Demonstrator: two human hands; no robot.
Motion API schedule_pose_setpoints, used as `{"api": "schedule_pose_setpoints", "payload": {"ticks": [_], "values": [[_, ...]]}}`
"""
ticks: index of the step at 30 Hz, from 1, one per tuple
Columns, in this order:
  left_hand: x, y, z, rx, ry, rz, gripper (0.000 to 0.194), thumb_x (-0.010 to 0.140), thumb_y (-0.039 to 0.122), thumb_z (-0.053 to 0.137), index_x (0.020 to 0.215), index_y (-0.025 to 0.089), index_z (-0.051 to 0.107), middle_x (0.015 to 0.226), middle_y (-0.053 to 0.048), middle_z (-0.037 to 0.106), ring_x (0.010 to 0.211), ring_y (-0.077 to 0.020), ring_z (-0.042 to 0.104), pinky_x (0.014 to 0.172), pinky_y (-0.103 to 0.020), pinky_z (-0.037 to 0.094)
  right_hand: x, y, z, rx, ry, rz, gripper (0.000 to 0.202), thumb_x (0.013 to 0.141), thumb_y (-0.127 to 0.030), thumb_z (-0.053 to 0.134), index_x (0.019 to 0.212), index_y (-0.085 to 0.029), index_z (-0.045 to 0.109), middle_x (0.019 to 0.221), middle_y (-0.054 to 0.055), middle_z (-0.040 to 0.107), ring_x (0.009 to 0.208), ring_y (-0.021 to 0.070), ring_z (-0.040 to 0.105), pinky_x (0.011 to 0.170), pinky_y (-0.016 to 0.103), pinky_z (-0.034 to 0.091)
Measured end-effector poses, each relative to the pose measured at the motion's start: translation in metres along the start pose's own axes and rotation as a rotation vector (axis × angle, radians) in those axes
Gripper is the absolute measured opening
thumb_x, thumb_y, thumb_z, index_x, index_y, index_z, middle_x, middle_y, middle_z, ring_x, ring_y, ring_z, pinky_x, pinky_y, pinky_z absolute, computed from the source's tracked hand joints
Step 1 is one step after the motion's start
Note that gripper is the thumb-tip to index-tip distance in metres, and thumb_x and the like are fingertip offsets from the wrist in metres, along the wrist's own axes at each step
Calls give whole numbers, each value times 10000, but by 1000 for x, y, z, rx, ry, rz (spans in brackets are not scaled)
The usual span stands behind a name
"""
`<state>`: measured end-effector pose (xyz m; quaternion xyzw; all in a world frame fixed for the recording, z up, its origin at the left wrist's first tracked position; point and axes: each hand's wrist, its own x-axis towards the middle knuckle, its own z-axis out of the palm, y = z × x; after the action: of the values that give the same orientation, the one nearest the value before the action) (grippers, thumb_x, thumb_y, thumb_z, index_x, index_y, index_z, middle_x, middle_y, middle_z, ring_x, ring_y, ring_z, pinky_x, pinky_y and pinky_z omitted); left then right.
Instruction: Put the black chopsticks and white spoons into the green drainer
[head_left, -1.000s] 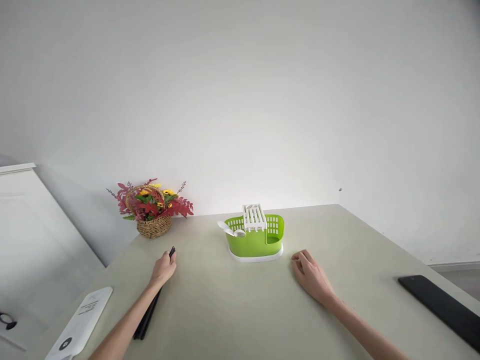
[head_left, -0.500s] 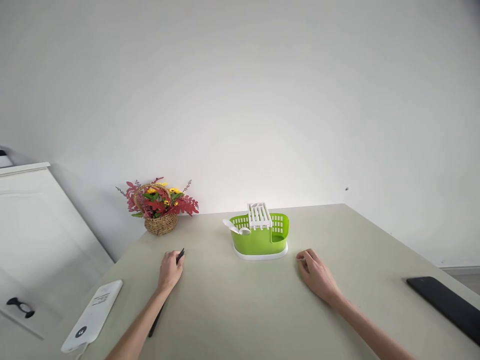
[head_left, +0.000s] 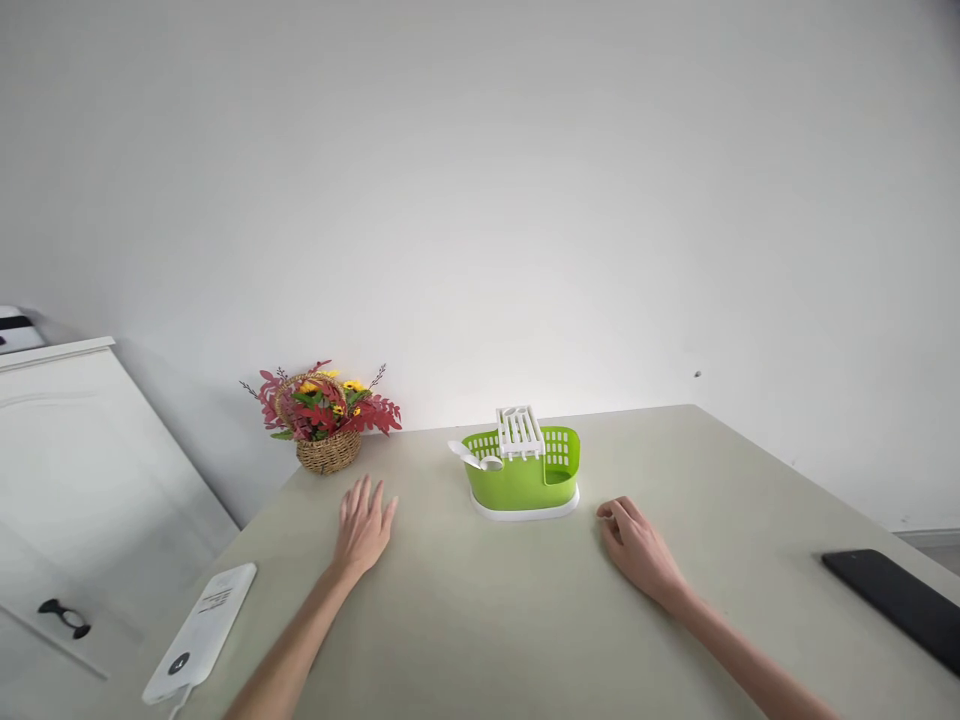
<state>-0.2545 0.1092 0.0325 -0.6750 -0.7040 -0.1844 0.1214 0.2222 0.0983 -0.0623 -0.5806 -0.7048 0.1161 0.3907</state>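
Observation:
My left hand (head_left: pixel 363 528) lies palm down on the table, fingers spread, with no object showing in it. My right hand (head_left: pixel 636 545) rests on the table with its fingers loosely curled inward; nothing is seen in them. Between the two hands, farther back, stands a green plastic basket (head_left: pixel 510 487) on a white base. A white slatted rack (head_left: pixel 520 432) sits across its top. White spoon-like utensils (head_left: pixel 466 456) stick out at the basket's left side. My right hand is just right of the basket, apart from it.
A wicker basket of artificial flowers (head_left: pixel 330 452) stands at the back left by the wall. A white flat device with a cable (head_left: pixel 202 630) lies at the left edge. A black phone-like slab (head_left: pixel 892 600) lies at the right. A white cabinet (head_left: pixel 97 480) adjoins the table.
My left hand has opened and spread its fingers; the black stick it held is out of sight. The view has shifted slightly. My right hand keeps its pose.

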Motion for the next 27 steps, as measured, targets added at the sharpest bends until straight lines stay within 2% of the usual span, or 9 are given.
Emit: {"api": "schedule_pose_setpoints", "payload": {"ticks": [2, 5, 7, 10, 13, 17, 20, 27], "values": [[11, 30, -14, -175, 123, 136, 529, 1015, 445, 328, 1392, 132, 527, 1561, -207, 434, 1488, -313, 339, 1222, -477, 239, -1, -1, 0, 2, 3, 0, 187, 905, -277, 404, 971, -264, 578, 1082, 51, 649, 886, 198, 676, 769, 333, 521], [30, 83, -38, -510, 218, 157, 495, 1050, 468, 277, 1415, 202, 480, 1475, -145, 528, 1419, -244, 444, 1205, -421, 308, -2, -2, -1, 0, 3, 0, 180, 908, -275, 402, 971, -267, 571, 1080, 52, 648, 886, 203, 675, 760, 338, 517], [39, 114, -53, -661, 177, 153, 499, 1055, 502, 282, 1412, 213, 477, 1467, -128, 536, 1390, -230, 479, 1178, -394, 352, -2, -3, -2, -2, 1, -2, 177, 910, -279, 403, 971, -268, 568, 1072, 52, 647, 889, 206, 675, 763, 341, 516], [46, 146, -68, -720, 17, 232, 494, 1039, 545, 351, 1375, 228, 527, 1441, -107, 571, 1356, -237, 513, 1150, -382, 380, -1, -3, -2, -1, 0, -3, 179, 916, -282, 396, 969, -266, 566, 1064, 53, 645, 902, 209, 677, 777, 343, 518], [49, 162, -73, -659, -86, 366, 501, 972, 587, 510, 1322, 237, 588, 1370, -101, 629, 1287, -265, 565, 1096, -394, 424, -1, -4, -2, 4, 0, -2, 180, 921, -286, 393, 965, -262, 566, 1065, 54, 646, 896, 208, 676, 767, 341, 520], [57, 172, -67, -570, -86, 485, 518, 830, 619, 702, 1187, 246, 676, 1230, -98, 693, 1185, -290, 613, 1003, -395, 476, 0, -5, -2, 13, -1, -4, 188, 931, -282, 387, 965, -260, 570, 1054, 51, 646, 878, 202, 667, 766, 338, 515], [63, 178, -63, -535, -67, 534, 462, 804, 606, 733, 1087, 242, 702, 1155, -92, 710, 1153, -290, 617, 978, -394, 483, 1, -5, -4, 19, -2, -2, 189, 934, -280, 385, 958, -259, 572, 1037, 50, 643, 878, 202, 661, 770, 336, 509], [71, 187, -56, -513, -59, 559, 417, 807, 572, 745, 1025, 218, 710, 1082, -104, 728, 1088, -290, 617, 936, -408, 491, 2, -6, -6, 27, -2, 1, 186, 914, -258, 403, 947, -254, 586, 1026, 51, 644, 862, 198, 648, 776, 337, 503]]}}
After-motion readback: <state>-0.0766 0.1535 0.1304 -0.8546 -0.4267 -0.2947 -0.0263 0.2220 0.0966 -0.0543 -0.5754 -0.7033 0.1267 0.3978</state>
